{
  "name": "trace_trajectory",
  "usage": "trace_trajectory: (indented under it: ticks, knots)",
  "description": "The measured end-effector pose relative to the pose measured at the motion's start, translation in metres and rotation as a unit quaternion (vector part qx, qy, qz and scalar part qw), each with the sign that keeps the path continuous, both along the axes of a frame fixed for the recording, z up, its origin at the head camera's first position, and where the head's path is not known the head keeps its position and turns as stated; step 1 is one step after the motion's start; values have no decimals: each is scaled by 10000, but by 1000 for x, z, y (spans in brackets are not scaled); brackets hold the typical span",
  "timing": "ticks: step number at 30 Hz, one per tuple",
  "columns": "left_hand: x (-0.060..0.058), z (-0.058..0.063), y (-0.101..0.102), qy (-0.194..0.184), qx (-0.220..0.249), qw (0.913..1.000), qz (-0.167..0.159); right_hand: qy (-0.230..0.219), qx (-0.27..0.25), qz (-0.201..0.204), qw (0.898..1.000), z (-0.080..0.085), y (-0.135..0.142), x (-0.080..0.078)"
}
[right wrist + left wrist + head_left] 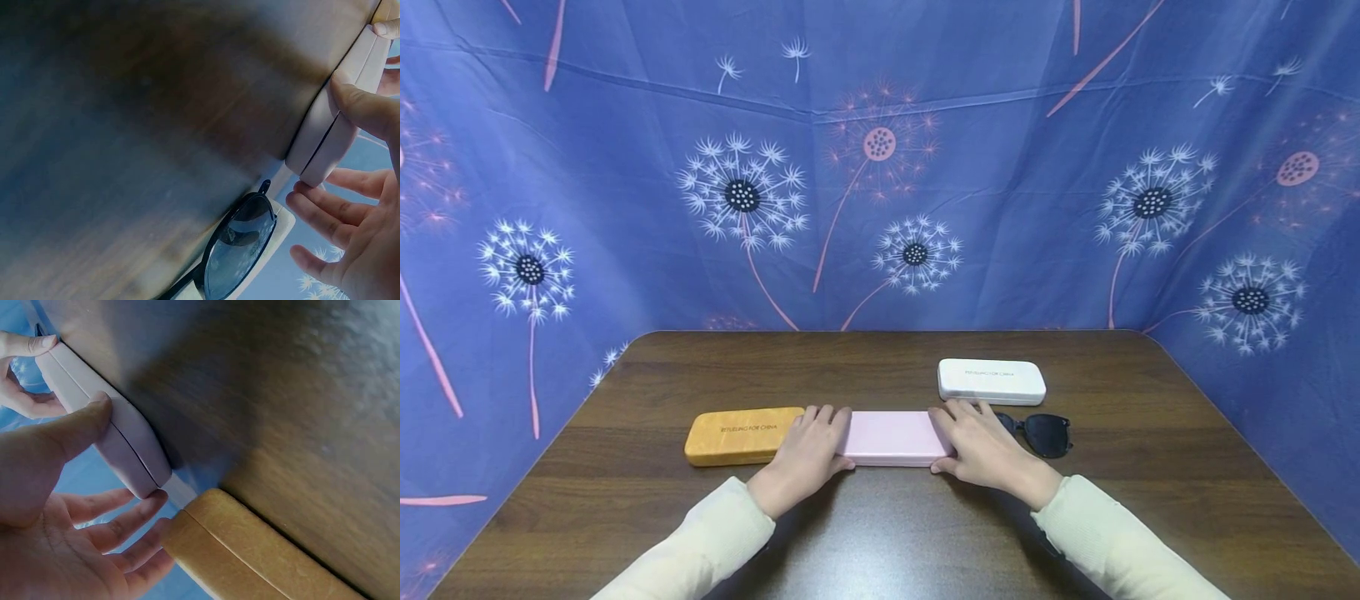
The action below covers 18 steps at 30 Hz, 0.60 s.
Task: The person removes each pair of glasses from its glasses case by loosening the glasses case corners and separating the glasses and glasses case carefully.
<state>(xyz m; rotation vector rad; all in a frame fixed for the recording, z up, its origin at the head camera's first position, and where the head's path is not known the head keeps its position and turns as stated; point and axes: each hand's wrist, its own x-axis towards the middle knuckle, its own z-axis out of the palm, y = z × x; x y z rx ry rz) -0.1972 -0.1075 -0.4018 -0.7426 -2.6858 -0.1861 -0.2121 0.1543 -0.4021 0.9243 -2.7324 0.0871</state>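
A closed pale pink glasses case (895, 437) lies crosswise on the table. My left hand (808, 447) grips its left end, the thumb (94, 419) pressed to the front side near the lid seam and fingertips at the end. At the other end my right hand (983, 444) holds it the same way, its thumb (353, 100) on the front side. A closed yellow glasses case (733, 439) with dark lettering sits just left; my left fingers overlap its near end. Dark sunglasses (1047, 435) rest behind the right hand, partly hidden by it.
Farther back, right of centre, stands a closed white glasses case (992, 383) with lettering on its lid. Everything is on a dark brown wooden table (880, 533). A blue cloth (1015, 167) with dandelion prints hangs behind and along both sides.
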Motion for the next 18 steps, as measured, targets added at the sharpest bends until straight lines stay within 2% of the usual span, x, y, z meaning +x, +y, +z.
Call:
trace_trajectory:
  ticks: [5, 11, 18]
  knots:
    - [-2, -1, -3, 47, 21, 9999, -124, -38, 22, -19, 10000, -1, 1, 0]
    - [-7, -3, -10, -214, 74, 9992, -337, -110, 2, 18, 9999, 0, 2, 0]
    - [-14, -5, -18, -298, -53, 9976, -622, -163, -71, 119, 9998, 1, 3, -1]
